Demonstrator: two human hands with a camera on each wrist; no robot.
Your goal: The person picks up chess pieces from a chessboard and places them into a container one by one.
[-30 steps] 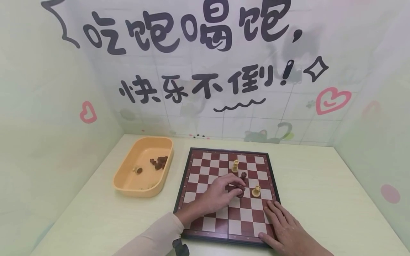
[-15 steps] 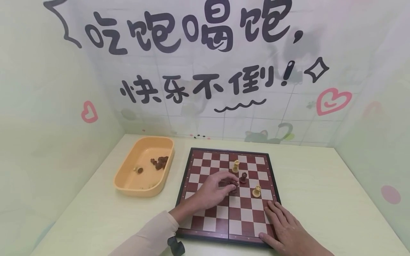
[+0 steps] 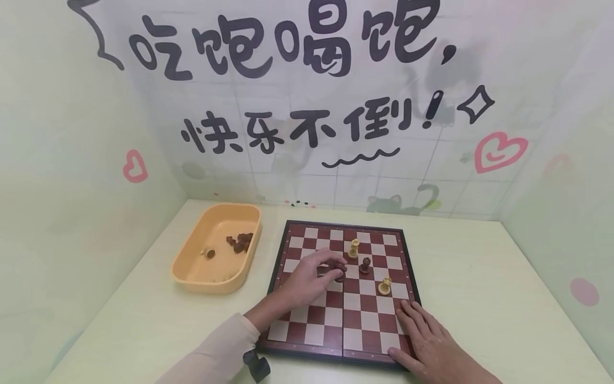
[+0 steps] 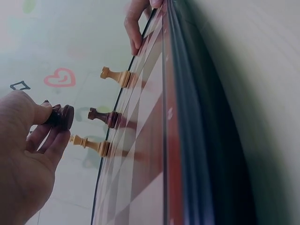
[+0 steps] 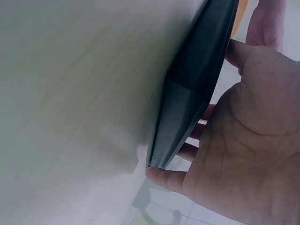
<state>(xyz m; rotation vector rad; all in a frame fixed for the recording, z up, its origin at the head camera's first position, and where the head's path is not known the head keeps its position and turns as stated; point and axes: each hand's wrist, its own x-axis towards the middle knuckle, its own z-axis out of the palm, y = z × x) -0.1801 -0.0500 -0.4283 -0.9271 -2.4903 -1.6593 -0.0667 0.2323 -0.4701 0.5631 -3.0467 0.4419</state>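
Note:
My left hand [image 3: 307,277] pinches a dark chess piece [image 4: 62,117] between thumb and fingers, above the middle of the chessboard [image 3: 316,333]. In the left wrist view its round base shows and the piece is clear of the squares; the fingers hide its top. Standing upright on the right half are a pale, tall chess piece [image 3: 353,248], a dark rook [image 3: 366,265] and a pale rook [image 3: 385,286]. With fingers extended, my right hand [image 3: 434,341] rests on the board's near right edge.
To the left of the board stands an orange tray [image 3: 177,274] with several dark pieces [image 3: 240,242] and a few pale ones inside. Printed cloth walls [image 3: 307,184] enclose the table [image 3: 460,256] at the back and sides.
My left hand has moved left across the board with the dark piece, away from the dark rook, which is now uncovered. My right hand stays in place.

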